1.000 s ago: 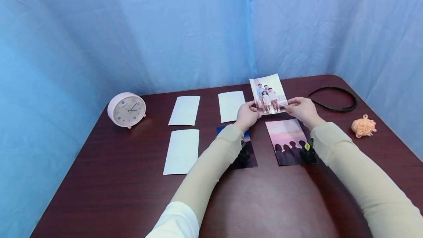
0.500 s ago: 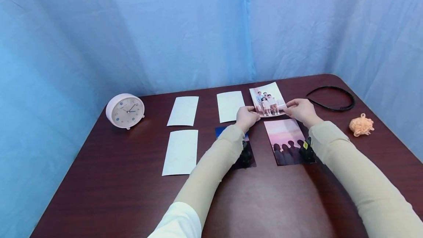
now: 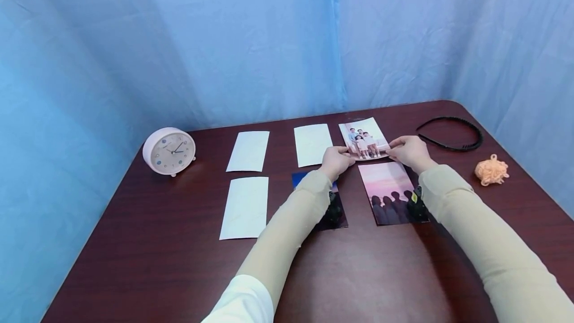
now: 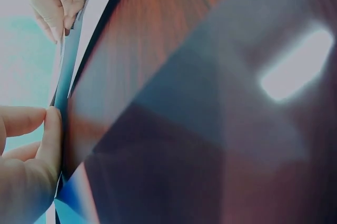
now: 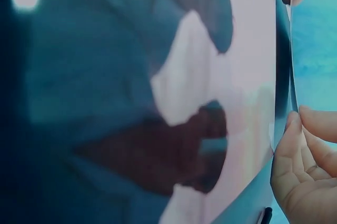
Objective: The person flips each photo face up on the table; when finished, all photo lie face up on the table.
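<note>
From the head view I see a creased blue fabric curtain (image 3: 251, 39) behind the glossy wood-grain table (image 3: 148, 263). Just beyond the flat sunset-silhouette photo (image 3: 387, 181) is the rectangular family portrait (image 3: 364, 138), its printed side visible to me only here; both wrist views give its thin edge instead. The left hand (image 3: 336, 162) and right hand (image 3: 410, 153) each pinch a near corner.

A round clock (image 3: 169, 151) is standing on the table (image 3: 134, 243) at left; a black headband (image 3: 469, 147) is lying at right beyond a peach-coloured bundle (image 3: 491, 170); blue cloth (image 3: 224, 44) is hanging behind.
</note>
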`<state>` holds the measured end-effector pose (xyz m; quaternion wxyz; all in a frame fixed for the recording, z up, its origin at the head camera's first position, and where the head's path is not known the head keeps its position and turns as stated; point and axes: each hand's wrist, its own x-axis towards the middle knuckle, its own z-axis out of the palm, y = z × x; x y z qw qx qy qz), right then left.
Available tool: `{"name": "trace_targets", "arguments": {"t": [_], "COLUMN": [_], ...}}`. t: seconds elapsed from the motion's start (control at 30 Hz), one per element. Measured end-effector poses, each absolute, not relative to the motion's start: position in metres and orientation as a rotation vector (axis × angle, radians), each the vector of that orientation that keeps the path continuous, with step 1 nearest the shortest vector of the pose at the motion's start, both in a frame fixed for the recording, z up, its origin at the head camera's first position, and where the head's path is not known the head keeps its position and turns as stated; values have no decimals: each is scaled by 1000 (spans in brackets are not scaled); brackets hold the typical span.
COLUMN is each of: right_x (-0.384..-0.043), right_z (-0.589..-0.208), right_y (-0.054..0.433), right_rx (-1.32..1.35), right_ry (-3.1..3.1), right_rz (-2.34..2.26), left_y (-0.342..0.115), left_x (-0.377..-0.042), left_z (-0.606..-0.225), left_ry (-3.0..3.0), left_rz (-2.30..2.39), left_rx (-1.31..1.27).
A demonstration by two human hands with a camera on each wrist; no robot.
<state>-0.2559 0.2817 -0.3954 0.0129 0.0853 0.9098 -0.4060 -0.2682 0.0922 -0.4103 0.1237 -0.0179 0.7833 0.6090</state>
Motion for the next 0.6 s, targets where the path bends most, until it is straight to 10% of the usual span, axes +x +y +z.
{"name": "trace_targets", "arguments": {"t": [0.6], "right_x": [-249], "right_z": [-393], "right_y": [285], "right_rx": [219], "right_ry": [2936], "right_rz": [-1128], "left_y": [89], "left_x": [-266], "left_z": [-404], "left_ry": [2340], "left_rz": [1682], "left_rx": [-25]}}
